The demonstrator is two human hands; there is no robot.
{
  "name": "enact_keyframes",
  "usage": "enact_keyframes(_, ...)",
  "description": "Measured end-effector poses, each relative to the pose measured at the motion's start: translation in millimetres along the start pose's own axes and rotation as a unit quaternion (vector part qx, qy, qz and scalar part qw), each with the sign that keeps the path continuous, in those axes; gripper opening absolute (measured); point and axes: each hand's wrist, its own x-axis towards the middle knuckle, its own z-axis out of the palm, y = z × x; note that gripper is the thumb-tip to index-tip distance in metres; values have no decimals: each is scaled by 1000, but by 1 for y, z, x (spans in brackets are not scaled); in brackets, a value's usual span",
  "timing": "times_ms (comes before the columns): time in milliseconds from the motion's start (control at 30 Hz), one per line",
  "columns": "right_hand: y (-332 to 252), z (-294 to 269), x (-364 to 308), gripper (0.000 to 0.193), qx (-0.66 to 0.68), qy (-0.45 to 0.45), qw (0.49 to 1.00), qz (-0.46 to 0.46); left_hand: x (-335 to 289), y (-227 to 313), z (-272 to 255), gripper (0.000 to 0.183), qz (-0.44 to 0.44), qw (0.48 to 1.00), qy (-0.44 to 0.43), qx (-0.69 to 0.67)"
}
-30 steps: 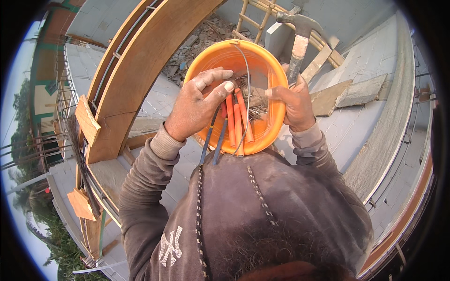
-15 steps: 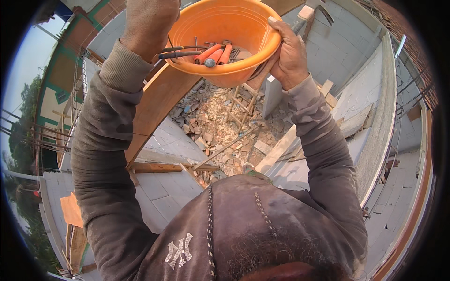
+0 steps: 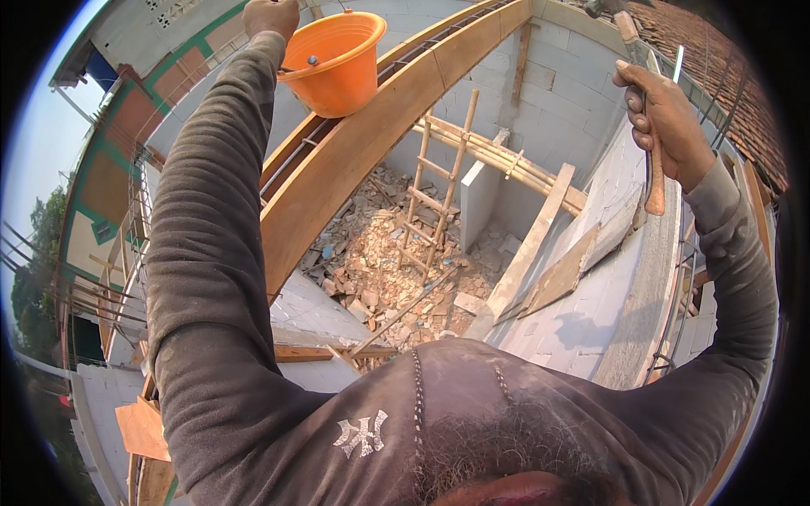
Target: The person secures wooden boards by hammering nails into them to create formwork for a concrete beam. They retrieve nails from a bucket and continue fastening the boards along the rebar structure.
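At the upper left, my left hand (image 3: 272, 17) is closed in a fist beside the rim of an orange plastic bucket (image 3: 344, 80), gripping its thin handle, which is mostly hidden. A dark tool end pokes over the near rim; the rest of the contents is out of sight. The bucket is at the long wooden formwork (image 3: 371, 156); whether it rests there or hangs, I cannot tell. Far off to the right, my right hand (image 3: 668, 126) is wrapped round the wooden handle of a hammer (image 3: 655, 198), whose dark head is up at the top edge.
Steel rebar (image 3: 295, 160) runs inside the formwork. Below lies broken rubble (image 3: 380, 295) with a bamboo ladder (image 3: 437, 198) standing in it. Bamboo poles and a plank (image 3: 531, 244) span toward the grey block wall (image 3: 582, 329). Rebar ends stick up at the right, near a tiled roof (image 3: 700, 59).
My hands have moved apart. The bucket went left and away with my left hand; my right hand left its rim and swung out right with the hammer.
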Motion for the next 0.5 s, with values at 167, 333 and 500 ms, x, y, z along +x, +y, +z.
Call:
enact_keyframes(167,14,-73,-85,33,2,116,990,84,13,83,-21,38,-246,859,-11,-450)
enact_keyframes(333,29,-82,-152,35,-243,101,963,61,-13,-26,55,51,-259,778,-104,-563)
enact_keyframes(500,118,-87,-224,32,-550,220,802,76,-38,5,77,68,-153,873,-241,-395)
